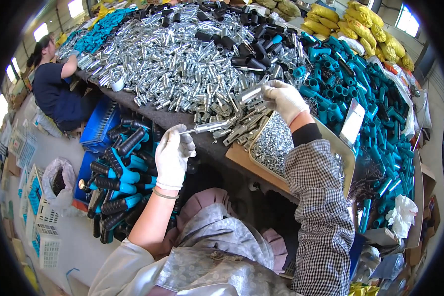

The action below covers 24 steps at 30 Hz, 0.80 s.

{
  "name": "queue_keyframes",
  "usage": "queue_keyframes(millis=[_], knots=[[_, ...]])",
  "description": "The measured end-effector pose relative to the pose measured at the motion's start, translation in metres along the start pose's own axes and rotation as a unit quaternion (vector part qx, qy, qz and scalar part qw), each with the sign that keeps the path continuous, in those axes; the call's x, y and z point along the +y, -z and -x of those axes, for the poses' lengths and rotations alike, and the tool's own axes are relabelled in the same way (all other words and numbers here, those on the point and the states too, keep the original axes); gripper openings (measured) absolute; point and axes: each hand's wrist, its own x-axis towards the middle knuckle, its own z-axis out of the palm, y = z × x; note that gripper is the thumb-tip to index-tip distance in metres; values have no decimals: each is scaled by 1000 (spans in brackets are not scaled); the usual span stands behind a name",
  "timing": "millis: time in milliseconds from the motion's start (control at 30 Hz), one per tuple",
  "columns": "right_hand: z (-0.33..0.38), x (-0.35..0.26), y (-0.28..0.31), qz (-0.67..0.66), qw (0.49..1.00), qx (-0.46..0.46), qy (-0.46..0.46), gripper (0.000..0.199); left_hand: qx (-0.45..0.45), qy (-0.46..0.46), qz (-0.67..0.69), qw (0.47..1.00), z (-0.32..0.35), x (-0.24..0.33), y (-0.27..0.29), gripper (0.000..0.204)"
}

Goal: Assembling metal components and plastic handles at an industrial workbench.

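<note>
My left hand [171,155], in a white glove, is closed on one end of a slim silver metal shaft [211,126]. The shaft points right, over the near edge of a heap of silver metal parts [177,69]. In my right hand [285,101], also gloved, is a silver channel-shaped metal piece [251,93], pinched at its right end and tilted down to the left. The two pieces are apart. Below my right hand a shallow tray [349,160] holds many small shiny metal bits [275,140]. Longer forked metal parts [246,128] lie just left of the tray.
Teal plastic housings [387,143] are heaped at right, with a phone-like slab [352,122] leaning there. Black sleeves [254,56] lie at the back. Teal-and-black handles [116,172] pile up beside my left arm near a blue crate [99,126]. Another person [59,91] sits far left.
</note>
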Motion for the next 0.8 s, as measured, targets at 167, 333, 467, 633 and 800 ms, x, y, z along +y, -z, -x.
queue_keyframes(millis=[167,333,467,633,800], knots=[[28,11,-13,-314,938,-120,-83,26,-7,-12,7,1000,6,12,-15,29],[52,37,-35,-375,920,-101,-48,22,-5,-11,10,1000,16,19,-23,29],[76,38,-43,-360,932,-39,15,39,-38,-54,-33,997,29,27,-39,27],[94,48,-49,-462,886,22,27,35,-94,-136,-154,974,41,27,-48,25],[96,56,-60,-520,851,48,57,33,-185,-338,-266,884,51,32,-63,16]])
